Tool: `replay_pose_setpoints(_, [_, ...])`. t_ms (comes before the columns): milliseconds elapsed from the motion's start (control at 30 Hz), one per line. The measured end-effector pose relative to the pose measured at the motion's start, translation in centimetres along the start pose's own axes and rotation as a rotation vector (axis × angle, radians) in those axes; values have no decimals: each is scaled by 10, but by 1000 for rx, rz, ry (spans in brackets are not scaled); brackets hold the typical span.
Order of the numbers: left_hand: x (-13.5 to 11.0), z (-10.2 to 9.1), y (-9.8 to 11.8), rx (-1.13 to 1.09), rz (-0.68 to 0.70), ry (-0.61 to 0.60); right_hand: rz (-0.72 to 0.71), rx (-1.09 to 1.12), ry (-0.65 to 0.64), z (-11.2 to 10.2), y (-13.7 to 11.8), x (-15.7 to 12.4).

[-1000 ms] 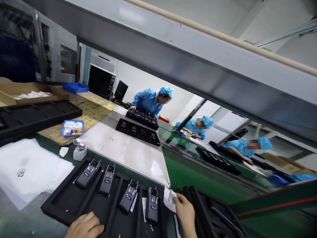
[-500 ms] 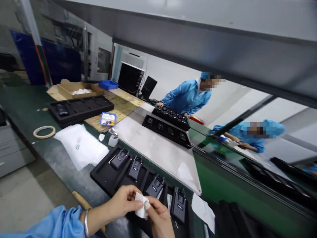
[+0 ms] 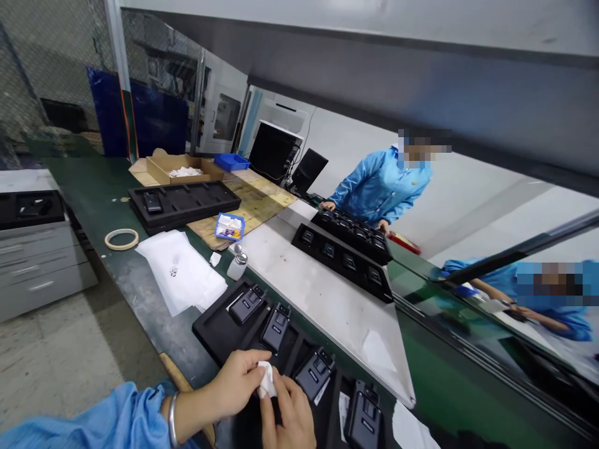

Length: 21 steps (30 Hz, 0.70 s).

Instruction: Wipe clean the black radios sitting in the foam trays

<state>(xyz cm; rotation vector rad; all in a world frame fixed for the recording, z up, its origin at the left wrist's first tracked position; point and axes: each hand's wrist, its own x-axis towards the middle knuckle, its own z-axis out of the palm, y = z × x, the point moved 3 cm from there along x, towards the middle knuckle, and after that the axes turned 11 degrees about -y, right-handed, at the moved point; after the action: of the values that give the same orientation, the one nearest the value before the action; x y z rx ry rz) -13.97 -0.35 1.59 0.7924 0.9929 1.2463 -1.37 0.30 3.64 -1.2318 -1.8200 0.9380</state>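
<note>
My left hand (image 3: 239, 385) pinches a small folded piece of white wipe (image 3: 267, 380) between thumb and fingers. On its other side, the fingers of my right hand (image 3: 289, 413) press against the same wipe. Both hands hover over the near edge of a black foam tray (image 3: 209, 333). Several black handheld devices lie in its slots, among them one device (image 3: 314, 374) just beyond my right hand and another (image 3: 364, 419) to the right of it. Slips of white paper show beside some devices. A metal bangle circles my left wrist.
White plastic bags (image 3: 180, 271), a tape roll (image 3: 121, 239) and a pump bottle (image 3: 237, 265) lie left of the tray. Farther back are a blue box (image 3: 229, 227), another foam tray (image 3: 187, 202) and a cardboard box (image 3: 159, 169). Two people in blue work across the bench. A shelf hangs overhead.
The head view has turned left, so the bench things sit farther right in the picture. My right fingers have straightened against the wipe, and both hands still hold it.
</note>
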Motion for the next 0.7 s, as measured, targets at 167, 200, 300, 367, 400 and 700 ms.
replay_pose_setpoints(167, [-5, -23, 20, 370, 66, -24, -99, -50, -147, -5, 11, 28])
replay_pose_setpoints(200, [-6, -34, 26, 530, 132, 32, -124, -68, -184, -8, 11, 38])
replay_pose_setpoints(300, [-10, -66, 35, 1021, 303, 257, -182, -131, -233, -16, -1, 81])
replay_pose_setpoints(367, [-8, -81, 31, 1234, 333, 298, -228, -152, -230, -10, -18, 118])
replay_pose_setpoints(400, [-7, -84, 27, 1310, 328, 283, -256, -180, -235, -3, -29, 137])
replay_pose_setpoints(700, [11, -93, -12, 1491, 366, 285, -287, -615, -287, 114, -90, 248])
